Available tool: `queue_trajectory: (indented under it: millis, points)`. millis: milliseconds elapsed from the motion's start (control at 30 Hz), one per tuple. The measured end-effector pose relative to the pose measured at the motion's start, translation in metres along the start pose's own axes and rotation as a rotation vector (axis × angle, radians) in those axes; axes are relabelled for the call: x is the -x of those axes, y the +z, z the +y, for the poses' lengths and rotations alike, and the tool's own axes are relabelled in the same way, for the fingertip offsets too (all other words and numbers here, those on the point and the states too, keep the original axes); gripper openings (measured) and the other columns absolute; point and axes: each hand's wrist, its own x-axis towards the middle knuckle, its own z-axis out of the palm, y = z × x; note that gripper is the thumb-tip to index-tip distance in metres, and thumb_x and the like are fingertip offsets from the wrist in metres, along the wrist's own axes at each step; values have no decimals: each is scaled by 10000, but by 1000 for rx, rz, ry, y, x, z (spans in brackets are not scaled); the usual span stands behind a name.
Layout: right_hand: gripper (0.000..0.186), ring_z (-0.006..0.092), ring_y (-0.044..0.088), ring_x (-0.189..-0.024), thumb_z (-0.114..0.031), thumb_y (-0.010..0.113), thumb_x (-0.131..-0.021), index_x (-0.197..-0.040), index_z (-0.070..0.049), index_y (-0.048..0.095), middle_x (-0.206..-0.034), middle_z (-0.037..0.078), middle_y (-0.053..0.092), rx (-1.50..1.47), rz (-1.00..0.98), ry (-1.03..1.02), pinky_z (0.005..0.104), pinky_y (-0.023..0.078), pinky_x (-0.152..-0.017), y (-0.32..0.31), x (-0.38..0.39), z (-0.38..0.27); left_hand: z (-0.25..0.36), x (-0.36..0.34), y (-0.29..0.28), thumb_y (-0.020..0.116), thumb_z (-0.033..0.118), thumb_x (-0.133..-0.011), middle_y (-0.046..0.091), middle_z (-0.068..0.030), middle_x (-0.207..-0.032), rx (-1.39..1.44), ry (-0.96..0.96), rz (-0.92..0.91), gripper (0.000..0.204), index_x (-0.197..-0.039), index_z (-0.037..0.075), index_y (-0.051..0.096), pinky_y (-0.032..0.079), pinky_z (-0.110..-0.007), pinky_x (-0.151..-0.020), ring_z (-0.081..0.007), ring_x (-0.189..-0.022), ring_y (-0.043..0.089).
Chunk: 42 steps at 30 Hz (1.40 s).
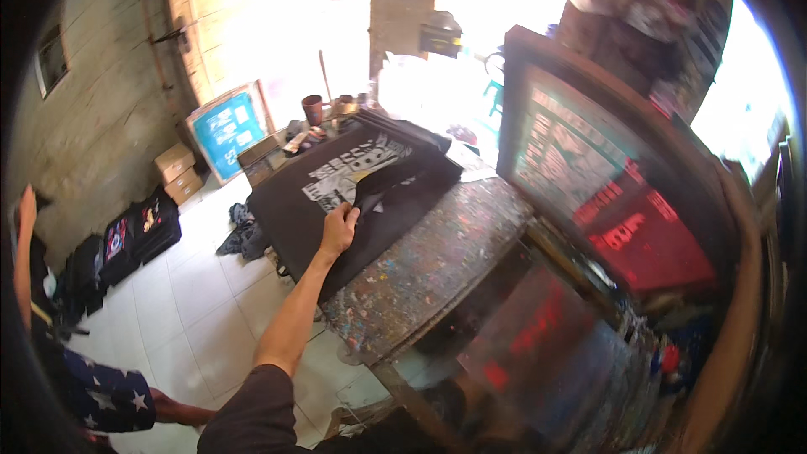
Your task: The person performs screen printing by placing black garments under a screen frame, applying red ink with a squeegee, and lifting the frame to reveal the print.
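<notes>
My left hand (340, 230) is closed on the edge of a piece of black cloth (286, 217). The pinched part is lifted into a fold above a dark stack at the far end of the table. White and grey printing (353, 172) shows on the cloth, partly covered by the fold. At the right, my right hand (730, 189) is at the outer edge of a raised, tilted screen printing frame (580, 60); its fingers are dim and partly hidden. The frame's mesh carries pale lettering, and a red patch (643, 231) shows low on it.
The paint-spattered table (450, 244) lies before me. Beyond it are a brown cup (313, 108) and a blue screen (227, 130) leaning upright. Small boxes (176, 166) and black bags (143, 231) line the left wall. Another person's leg in star-patterned shorts (105, 391) is at lower left.
</notes>
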Motion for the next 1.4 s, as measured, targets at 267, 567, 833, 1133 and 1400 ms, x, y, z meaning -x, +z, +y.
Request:
queue_trajectory:
  millis: [267,567,833,1133,1400]
  points:
    - [988,350,596,-1215,-737,619,-874,-1318,146,591,-1307,297,627,24,-93,97,419,420,-1089,-9,53,-118,127,83,72,622,161,-965,673,-207,-937,-701,505,-980,160,-919,11,653,509,-503,-846,-392,-973,657]
    - [790,224,617,-832,-699,588,-919,-901,76,740,-859,193,680,53,-250,-62,401,495,-818,-19,51,-131,109,189,79,549,326,-1048,482,-65,-1584,-583,879,-1061,489,-1517,190,508,88,-613,-1226,-252,-1538,336]
    - [732,137,438,-535,-681,599,-914,-613,-18,670,-506,34,479,-22,-122,-127,374,424,-573,-4,38,-110,158,245,169,499,284,-1056,317,-111,-1672,-514,905,-1307,596,-1618,182,329,39,-684,-1234,-262,-1577,241]
    - [894,344,597,-1175,-706,593,-902,-1208,131,665,-1267,304,627,27,-182,71,416,440,-1049,-16,46,-116,126,201,94,423,520,-1076,257,-87,-1709,-897,675,-1081,602,-1633,330,295,205,-705,-1198,-352,-1578,211]
    - [946,346,618,-1176,-714,596,-896,-1275,152,616,-1285,319,625,78,-203,70,414,455,-1050,-16,42,-121,92,170,21,437,530,-1060,325,-83,-1680,-1011,626,-883,599,-1614,321,349,212,-715,-1168,-364,-1543,289]
